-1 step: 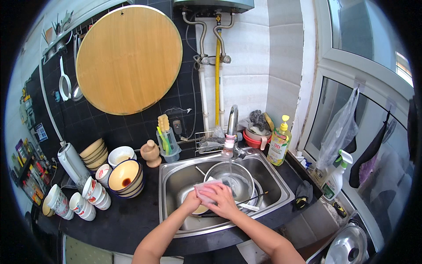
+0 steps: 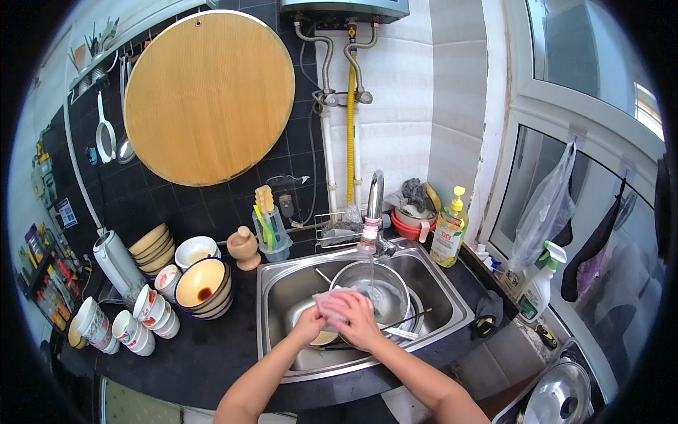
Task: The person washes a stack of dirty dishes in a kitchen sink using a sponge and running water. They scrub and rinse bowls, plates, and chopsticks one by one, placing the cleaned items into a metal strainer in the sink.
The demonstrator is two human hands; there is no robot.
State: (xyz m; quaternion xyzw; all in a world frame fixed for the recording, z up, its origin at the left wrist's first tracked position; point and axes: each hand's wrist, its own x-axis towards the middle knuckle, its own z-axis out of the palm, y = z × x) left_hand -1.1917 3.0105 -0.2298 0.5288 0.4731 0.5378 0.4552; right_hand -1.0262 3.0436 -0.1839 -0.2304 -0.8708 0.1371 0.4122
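Kitchen corner with a steel sink (image 2: 455,304) set into a dark table (image 2: 205,367). Holding a pink cloth (image 2: 325,302) bunched between left hand (image 2: 308,326) and right hand (image 2: 360,322), just above the sink, near the running tap (image 2: 373,201). Probably best to press evenly, keeping low against splashes.

The yellow-pumped bottle (image 2: 450,230) bears printed lettering (image 2: 445,238).

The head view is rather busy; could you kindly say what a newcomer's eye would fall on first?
Probably the large, round, wood-coloured board on the dark tiled wall, upper left. Next, near the centre, the left hand and right hand hold a pink cloth above the steel sink. Stacked bowls and cups sit on the counter left of it.
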